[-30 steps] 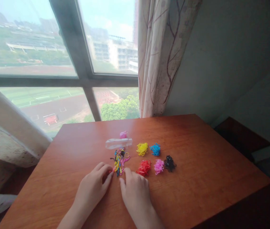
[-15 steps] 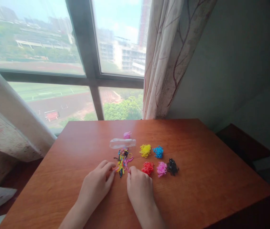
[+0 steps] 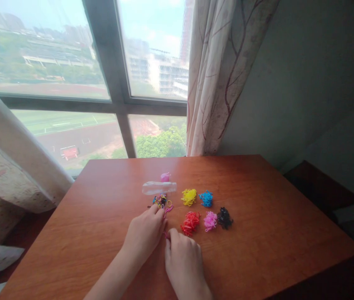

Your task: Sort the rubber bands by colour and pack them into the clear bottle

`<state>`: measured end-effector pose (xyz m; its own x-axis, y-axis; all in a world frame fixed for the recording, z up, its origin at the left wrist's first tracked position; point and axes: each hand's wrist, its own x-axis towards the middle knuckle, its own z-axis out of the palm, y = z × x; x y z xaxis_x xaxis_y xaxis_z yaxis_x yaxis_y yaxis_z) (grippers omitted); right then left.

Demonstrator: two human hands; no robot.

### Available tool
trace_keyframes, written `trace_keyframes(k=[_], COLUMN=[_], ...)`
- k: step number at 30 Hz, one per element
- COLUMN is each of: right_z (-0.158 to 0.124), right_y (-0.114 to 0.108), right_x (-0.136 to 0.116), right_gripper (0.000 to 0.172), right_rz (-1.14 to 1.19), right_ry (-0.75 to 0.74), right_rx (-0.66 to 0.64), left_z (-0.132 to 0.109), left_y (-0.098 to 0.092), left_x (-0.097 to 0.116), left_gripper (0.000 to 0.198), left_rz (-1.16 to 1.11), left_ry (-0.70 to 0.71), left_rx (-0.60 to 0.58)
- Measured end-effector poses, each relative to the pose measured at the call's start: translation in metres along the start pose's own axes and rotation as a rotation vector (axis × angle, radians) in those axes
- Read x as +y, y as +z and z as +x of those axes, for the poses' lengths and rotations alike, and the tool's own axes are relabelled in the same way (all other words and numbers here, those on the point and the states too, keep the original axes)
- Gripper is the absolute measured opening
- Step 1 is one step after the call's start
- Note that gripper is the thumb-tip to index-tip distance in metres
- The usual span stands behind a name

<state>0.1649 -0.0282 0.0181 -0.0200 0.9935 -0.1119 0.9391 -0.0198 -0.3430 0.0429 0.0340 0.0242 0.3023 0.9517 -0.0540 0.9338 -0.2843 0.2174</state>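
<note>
Head view, right hand (image 3: 185, 256): bending thumb and finger together in front of the clear container (image 3: 158, 188), beside a pinkish strand (image 3: 165, 234); cannot tell whether gripping it.
Left hand (image 3: 147, 229): curling over the mixed bands (image 3: 158, 201), hiding its fingertips; cannot tell the grip.
Mixed bands: lying just in front of the clear container, partly covered, looping thinly, not yet separated by colour.
Yellow pile (image 3: 189, 197), blue pile (image 3: 206, 198): already sitting apart, right of the clear container.
Red pile (image 3: 190, 223), pink pile (image 3: 210, 221), black pile (image 3: 225, 218): likewise grouping single colours, right and nearer, looking rubbery.
Clear container: lying flat, looking smooth, elongated.
</note>
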Motion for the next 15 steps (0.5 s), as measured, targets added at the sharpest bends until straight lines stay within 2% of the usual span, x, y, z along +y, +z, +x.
trace_keyframes(k=[6, 12, 15], right_z=[0.0, 0.0, -0.002], right_y=[0.003, 0.009, 0.008], right_x=[-0.001, 0.004, 0.007], right_gripper=[0.016, 0.019, 0.018], right_rz=[0.009, 0.013, 0.072], right_ry=[-0.005, -0.033, -0.036], right_rx=[0.029, 0.085, 0.137], left_z=[0.004, -0.002, -0.009], left_y=[0.001, -0.005, -0.004], left_x=[0.001, 0.0, -0.006], left_gripper=[0.027, 0.023, 0.02], left_rz=[0.034, 0.061, -0.009], left_ry=[-0.028, -0.051, -0.062], left_rx=[0.011, 0.01, 0.062])
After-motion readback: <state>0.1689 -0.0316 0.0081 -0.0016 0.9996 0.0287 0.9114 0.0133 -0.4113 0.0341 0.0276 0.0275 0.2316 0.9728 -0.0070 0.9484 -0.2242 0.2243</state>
